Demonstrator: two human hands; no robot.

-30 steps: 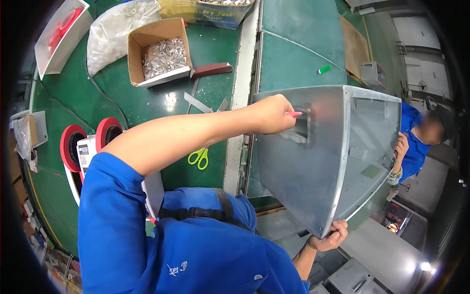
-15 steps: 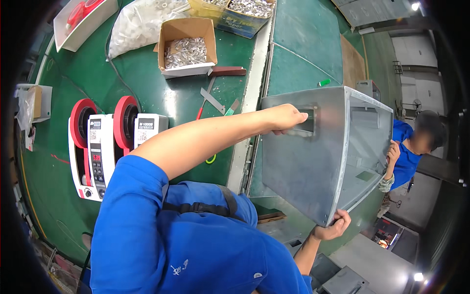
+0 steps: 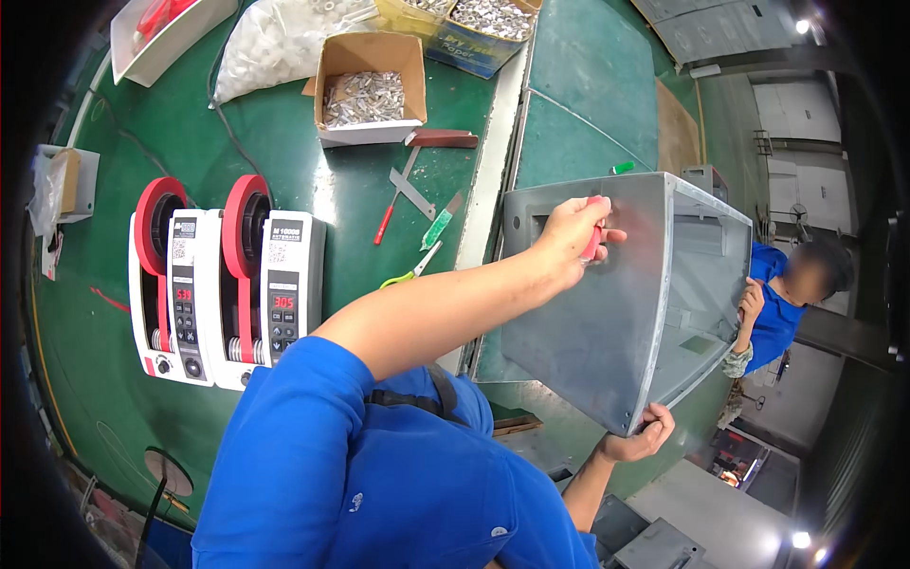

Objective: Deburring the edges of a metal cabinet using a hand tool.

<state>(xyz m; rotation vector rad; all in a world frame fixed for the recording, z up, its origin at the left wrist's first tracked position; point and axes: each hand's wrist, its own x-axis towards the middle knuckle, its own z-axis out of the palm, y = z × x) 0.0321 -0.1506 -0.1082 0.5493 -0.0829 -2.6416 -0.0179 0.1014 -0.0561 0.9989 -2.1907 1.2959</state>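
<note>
A grey sheet-metal box (image 3: 588,322), open on its right side, is held tilted in front of me. My left hand (image 3: 580,235) reaches across to its front panel, near a rectangular cutout that the hand partly hides. Between its fingers is a piece of red tape (image 3: 592,244), mostly covered by the hand. Low on the box, my right hand (image 3: 640,436) has its fingers curled round the bottom corner. On the far side a co-worker's hand (image 3: 751,300) touches the box's rim.
Two tape dispensers (image 3: 194,303) with red rolls stand on the green table (image 3: 379,256). Near its edge lie green-handled scissors (image 3: 413,269), a knife (image 3: 438,226) and a metal square (image 3: 412,193). Behind are a carton of small metal parts (image 3: 370,100) and a bag of white pieces (image 3: 275,47).
My left hand has moved from the cutout's edge farther right over the panel, and red tape now shows in its fingers. My right hand keeps its hold on the box. The view has shifted slightly.
</note>
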